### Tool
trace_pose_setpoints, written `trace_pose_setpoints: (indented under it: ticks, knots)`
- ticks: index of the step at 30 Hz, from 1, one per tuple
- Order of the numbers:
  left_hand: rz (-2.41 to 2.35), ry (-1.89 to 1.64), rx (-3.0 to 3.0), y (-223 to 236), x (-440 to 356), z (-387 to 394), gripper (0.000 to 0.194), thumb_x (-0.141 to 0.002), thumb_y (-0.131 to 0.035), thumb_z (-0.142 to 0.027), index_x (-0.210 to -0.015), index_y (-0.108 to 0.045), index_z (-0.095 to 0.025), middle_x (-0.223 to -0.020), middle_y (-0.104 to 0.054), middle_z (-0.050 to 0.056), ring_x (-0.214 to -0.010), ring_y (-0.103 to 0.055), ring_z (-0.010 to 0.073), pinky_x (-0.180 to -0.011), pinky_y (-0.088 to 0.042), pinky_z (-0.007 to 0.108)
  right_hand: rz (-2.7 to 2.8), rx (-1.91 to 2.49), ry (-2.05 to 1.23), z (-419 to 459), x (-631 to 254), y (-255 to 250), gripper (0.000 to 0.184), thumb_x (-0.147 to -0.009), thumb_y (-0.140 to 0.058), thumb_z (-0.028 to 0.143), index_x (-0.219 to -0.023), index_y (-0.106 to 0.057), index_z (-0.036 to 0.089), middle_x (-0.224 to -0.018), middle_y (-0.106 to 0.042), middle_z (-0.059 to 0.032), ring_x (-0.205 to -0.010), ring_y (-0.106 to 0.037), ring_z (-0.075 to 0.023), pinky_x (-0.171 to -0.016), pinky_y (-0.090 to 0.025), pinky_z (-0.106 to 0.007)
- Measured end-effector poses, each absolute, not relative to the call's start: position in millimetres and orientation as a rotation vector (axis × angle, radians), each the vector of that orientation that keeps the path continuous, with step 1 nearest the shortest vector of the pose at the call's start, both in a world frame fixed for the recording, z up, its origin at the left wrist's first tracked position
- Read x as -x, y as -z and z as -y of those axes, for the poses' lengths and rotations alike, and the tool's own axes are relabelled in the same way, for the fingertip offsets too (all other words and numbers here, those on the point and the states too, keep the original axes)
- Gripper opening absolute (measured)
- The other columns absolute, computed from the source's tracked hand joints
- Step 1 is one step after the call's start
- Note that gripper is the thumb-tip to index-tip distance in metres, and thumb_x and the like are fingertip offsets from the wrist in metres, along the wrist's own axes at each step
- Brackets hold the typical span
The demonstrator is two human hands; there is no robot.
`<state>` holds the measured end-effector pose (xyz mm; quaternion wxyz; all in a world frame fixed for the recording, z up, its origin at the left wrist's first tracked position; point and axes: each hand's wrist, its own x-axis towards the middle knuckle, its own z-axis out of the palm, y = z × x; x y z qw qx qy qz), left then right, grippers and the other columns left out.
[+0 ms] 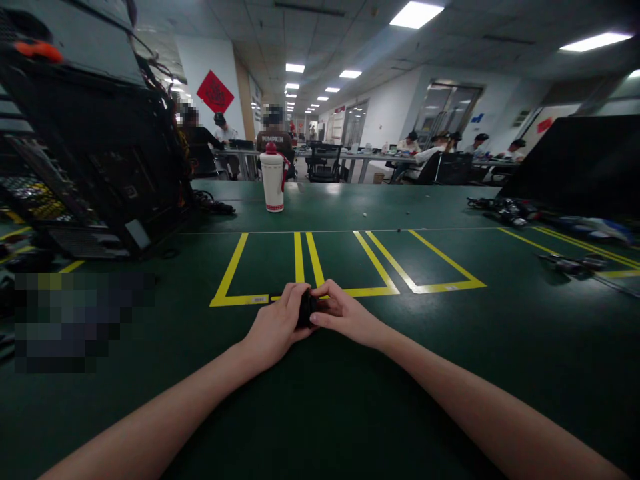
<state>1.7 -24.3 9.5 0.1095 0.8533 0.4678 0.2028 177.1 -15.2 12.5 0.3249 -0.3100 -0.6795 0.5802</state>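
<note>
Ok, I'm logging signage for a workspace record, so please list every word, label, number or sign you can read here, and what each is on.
"PUMPKIN": back of the dark shirt.
Red diamond sign on the pillar: dark writing, too blurred to read.
Left tape label and right tape label: too small to read.
Black object: no writing visible.

Rectangular ceiling panels point(417, 14) glow white over a dim scene, laying pale glare on the yellow tape point(431, 289). The near tabletop point(320, 420) sinks into shadow; blur and edge stretching soften the computer case point(110, 150), and coarse pixelation masks a lower-left patch.
</note>
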Motion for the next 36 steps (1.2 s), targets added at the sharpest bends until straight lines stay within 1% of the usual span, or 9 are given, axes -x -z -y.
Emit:
trace_pose_setpoints:
  ticks: [4, 8, 12, 16, 20, 22, 26, 33, 36]
  knots:
    - [-1.354, -0.612, -2.502, -8.5, -1.5, 23.7, 0.053, -0.075, -0.054, -0.031, -0.116, -0.022, -0.024, -0.116, -0.039, 0.005, -0.089, -0.056, 0.0197, -0.067, -0.050, 0.032, 1.770, 0.826, -1.454, 13.1, -175.0, -9.6, 0.024, -0.076, -0.055, 0.028, -0.096, -0.043, 0.021, -0.092, -0.051, -0.0010, -0.087, -0.054, -0.0137, -0.076, -0.046, -0.032]
    - [-1.355, -0.607, -2.501, -10.1, -2.5, 24.3, 0.053, -0.075, -0.054, -0.031, -0.117, -0.021, -0.024, -0.117, -0.039, 0.006, -0.088, -0.056, 0.0202, -0.066, -0.050, 0.033, 1.764, 0.904, -1.452, 11.7, -175.1, -10.2, 0.029, -0.075, -0.055, 0.027, -0.100, -0.043, 0.021, -0.100, -0.049, -0.0024, -0.094, -0.052, -0.0159, -0.081, -0.045, -0.035]
    - [-1.366, -0.583, -2.505, -10.7, -2.1, 24.9, 0.054, -0.075, -0.054, -0.031, -0.116, -0.020, -0.024, -0.117, -0.039, 0.006, -0.089, -0.056, 0.0204, -0.067, -0.050, 0.033, 1.776, 0.850, -1.521, 12.7, -176.8, -13.0, 0.028, -0.074, -0.057, 0.023, -0.098, -0.043, 0.021, -0.098, -0.050, -0.0018, -0.096, -0.052, -0.0158, -0.083, -0.044, -0.036]
    - [-1.383, -0.591, -2.511, -9.2, -1.7, 24.5, 0.055, -0.074, -0.055, -0.029, -0.116, -0.020, -0.024, -0.116, -0.040, 0.006, -0.089, -0.056, 0.0201, -0.067, -0.050, 0.033, 1.759, 0.781, -1.571, 14.9, -177.6, -13.5, 0.034, -0.071, -0.060, 0.018, -0.099, -0.040, 0.022, -0.098, -0.050, -0.0011, -0.098, -0.051, -0.0149, -0.086, -0.043, -0.036]
    - [-1.358, -0.614, -2.512, -8.6, -2.1, 23.9, 0.055, -0.074, -0.055, -0.031, -0.116, -0.020, -0.023, -0.117, -0.040, 0.006, -0.089, -0.056, 0.0201, -0.066, -0.050, 0.032, 1.758, 0.828, -1.487, 13.8, -175.5, -10.1, 0.024, -0.076, -0.055, 0.025, -0.096, -0.043, 0.021, -0.093, -0.050, -0.0004, -0.088, -0.054, -0.0132, -0.078, -0.045, -0.033]
    - [-1.352, -0.614, -2.506, -8.9, -2.4, 23.9, 0.055, -0.074, -0.055, -0.032, -0.116, -0.020, -0.024, -0.117, -0.039, 0.006, -0.091, -0.056, 0.0201, -0.068, -0.050, 0.033, 1.754, 0.837, -1.450, 12.1, -174.4, -8.3, 0.021, -0.077, -0.053, 0.025, -0.096, -0.044, 0.021, -0.092, -0.050, -0.0003, -0.087, -0.054, -0.0128, -0.078, -0.045, -0.032]
    - [-1.355, -0.599, -2.485, -9.9, -2.7, 23.9, 0.055, -0.074, -0.055, -0.032, -0.116, -0.021, -0.024, -0.117, -0.040, 0.007, -0.091, -0.056, 0.0220, -0.068, -0.050, 0.035, 1.728, 0.855, -1.481, 9.2, -174.4, -7.6, 0.026, -0.076, -0.055, 0.024, -0.099, -0.044, 0.021, -0.100, -0.050, -0.0019, -0.095, -0.052, -0.0145, -0.084, -0.043, -0.034]
    - [-1.390, -0.577, -2.467, -10.0, -2.8, 22.7, 0.057, -0.072, -0.056, -0.027, -0.116, -0.020, -0.024, -0.117, -0.040, 0.007, -0.087, -0.057, 0.0210, -0.067, -0.050, 0.034, 1.734, 0.785, -1.554, 13.1, -178.0, -9.6, 0.034, -0.071, -0.061, 0.019, -0.099, -0.041, 0.022, -0.100, -0.049, -0.0016, -0.101, -0.050, -0.0156, -0.089, -0.041, -0.037]
    - [-1.377, -0.593, -2.478, -9.4, -2.4, 22.7, 0.056, -0.073, -0.055, -0.027, -0.116, -0.020, -0.023, -0.117, -0.040, 0.007, -0.087, -0.057, 0.0206, -0.067, -0.050, 0.034, 1.747, 0.806, -1.526, 14.7, -177.5, -8.5, 0.032, -0.073, -0.059, 0.023, -0.100, -0.041, 0.022, -0.099, -0.049, -0.0018, -0.098, -0.051, -0.0156, -0.086, -0.043, -0.037]
